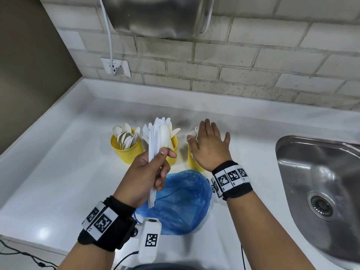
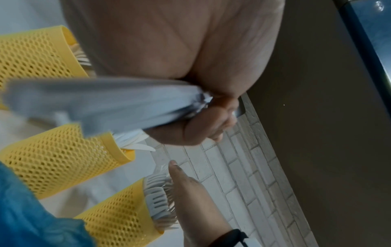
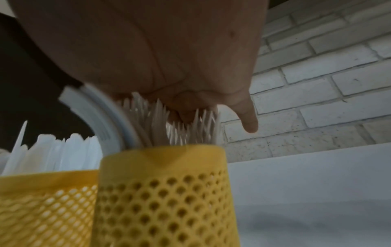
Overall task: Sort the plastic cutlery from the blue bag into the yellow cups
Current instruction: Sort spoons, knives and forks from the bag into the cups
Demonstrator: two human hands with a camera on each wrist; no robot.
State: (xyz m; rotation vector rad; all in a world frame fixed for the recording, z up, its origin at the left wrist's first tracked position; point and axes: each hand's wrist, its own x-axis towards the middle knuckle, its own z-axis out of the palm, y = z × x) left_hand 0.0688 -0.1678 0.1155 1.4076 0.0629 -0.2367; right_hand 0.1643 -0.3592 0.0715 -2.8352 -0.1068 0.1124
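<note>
Nearest, at 6 o'clock on the white worktop (image 1: 58,172), the blue bag (image 1: 185,201) is seen lying slack and crumpled. Just above it, a bundle of white cutlery (image 1: 155,137) is clamped upright in the left hand (image 1: 144,178), with fingers and thumb curled round the handles; knives and at least one spoon are seen in it. Beyond, three yellow cups stand in a row: the spoon cup (image 1: 124,147) at 11 o'clock, the middle cup (image 1: 173,149) at 12, partly hidden by the bundle, and the fork cup (image 1: 194,162) at 1. The right hand (image 1: 208,145) is laid flat over the fork tines, its fingers (image 3: 249,123) straight and apart, nothing gripped. Forks appear to be getting pressed level. Next, one piece would need to be picked from the bundle and matched to its cup.
</note>
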